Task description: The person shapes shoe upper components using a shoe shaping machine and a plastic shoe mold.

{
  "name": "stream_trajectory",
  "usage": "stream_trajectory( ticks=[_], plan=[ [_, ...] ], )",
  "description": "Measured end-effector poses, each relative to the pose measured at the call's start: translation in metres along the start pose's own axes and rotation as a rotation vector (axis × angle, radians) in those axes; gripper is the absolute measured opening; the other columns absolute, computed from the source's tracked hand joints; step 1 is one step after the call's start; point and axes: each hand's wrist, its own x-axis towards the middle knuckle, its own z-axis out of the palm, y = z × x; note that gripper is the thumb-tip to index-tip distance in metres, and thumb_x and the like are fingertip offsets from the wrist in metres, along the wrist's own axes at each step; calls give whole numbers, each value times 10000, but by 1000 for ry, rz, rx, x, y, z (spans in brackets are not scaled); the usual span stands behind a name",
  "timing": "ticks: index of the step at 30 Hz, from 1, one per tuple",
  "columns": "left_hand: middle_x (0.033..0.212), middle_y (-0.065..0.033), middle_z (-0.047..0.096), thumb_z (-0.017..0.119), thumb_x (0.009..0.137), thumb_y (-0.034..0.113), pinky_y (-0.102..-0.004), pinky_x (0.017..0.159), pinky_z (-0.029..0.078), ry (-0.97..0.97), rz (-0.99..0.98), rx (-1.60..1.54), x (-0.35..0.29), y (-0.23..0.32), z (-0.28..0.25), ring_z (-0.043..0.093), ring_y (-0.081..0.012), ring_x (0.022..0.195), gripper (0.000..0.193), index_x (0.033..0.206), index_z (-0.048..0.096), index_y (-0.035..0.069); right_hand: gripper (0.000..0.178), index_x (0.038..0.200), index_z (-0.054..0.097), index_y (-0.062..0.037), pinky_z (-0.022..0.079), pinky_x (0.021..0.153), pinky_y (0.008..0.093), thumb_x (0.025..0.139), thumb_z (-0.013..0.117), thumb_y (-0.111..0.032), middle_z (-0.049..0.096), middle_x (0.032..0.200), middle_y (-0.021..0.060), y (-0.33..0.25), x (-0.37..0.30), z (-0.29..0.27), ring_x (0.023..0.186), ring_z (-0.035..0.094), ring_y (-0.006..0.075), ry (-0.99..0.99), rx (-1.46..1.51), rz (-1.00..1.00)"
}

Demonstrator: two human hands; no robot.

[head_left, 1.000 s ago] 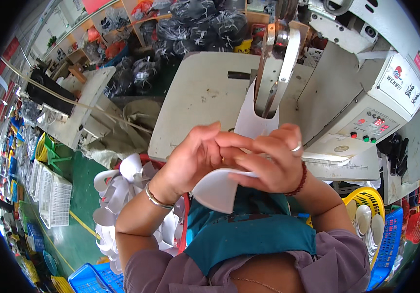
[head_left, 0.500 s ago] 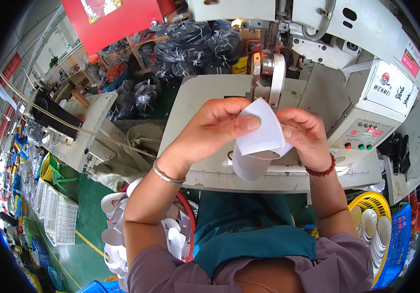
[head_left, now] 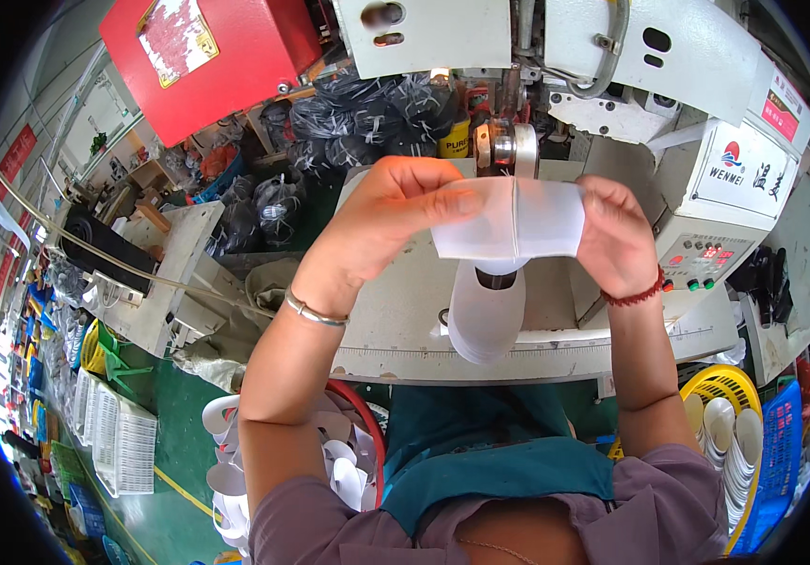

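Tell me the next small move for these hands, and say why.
I'd probably ease the white piece forward, its seam lined up with the machine's metal wheel: the left hand and right hand hold the piece spread open between them, the seam runs down its middle, and the wheel shows just beyond its far edge.

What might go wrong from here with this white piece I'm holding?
The white piece might split at its seam if the left hand and right hand, gripping opposite sides, pull too hard. The left hand might also brush the metal machine part just beyond.
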Motion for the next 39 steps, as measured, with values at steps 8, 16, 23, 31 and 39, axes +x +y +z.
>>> stream_trajectory(
  ticks=[8, 16, 23, 31, 39],
  plan=[
    [805, -12, 623, 659, 814, 179, -198, 689, 428, 64, 80, -110, 21, -2, -6, 554, -64, 744, 199, 902, 646, 1, 153, 897, 603, 2, 444, 772, 274, 861, 547, -135, 632, 848, 57, 3, 22, -6, 797, 591, 123, 156, -105, -122],
    [801, -22, 618, 604, 832, 119, -200, 673, 435, 126, 115, -139, 30, 0, -3, 563, -67, 723, 131, 877, 620, -3, 152, 909, 612, 12, 446, 759, 257, 826, 560, -104, 639, 837, 59, 7, 32, -15, 768, 595, 119, 240, -147, -213],
    [820, -20, 630, 630, 823, 154, -192, 669, 433, 127, 132, -71, 35, -5, -10, 565, -64, 723, 177, 901, 642, -5, 160, 912, 620, 27, 445, 759, 249, 815, 563, -88, 642, 839, 62, 12, 37, -19, 769, 597, 120, 286, -183, -273],
    [809, -61, 627, 585, 819, 94, -251, 663, 487, 111, 103, -317, 40, -14, -15, 598, -116, 743, 133, 856, 627, -26, 142, 886, 613, 17, 434, 768, 248, 793, 578, -84, 635, 832, 60, 15, 44, -25, 781, 594, 126, 316, -93, -218],
    [769, -46, 610, 571, 826, 97, -244, 563, 443, 74, 67, -449, 46, -20, -17, 562, -106, 676, 128, 848, 631, -15, 115, 861, 611, 1, 435, 740, 257, 796, 581, -88, 629, 824, 49, 15, 44, -16, 783, 585, 133, 402, -21, -172]
  ],
)
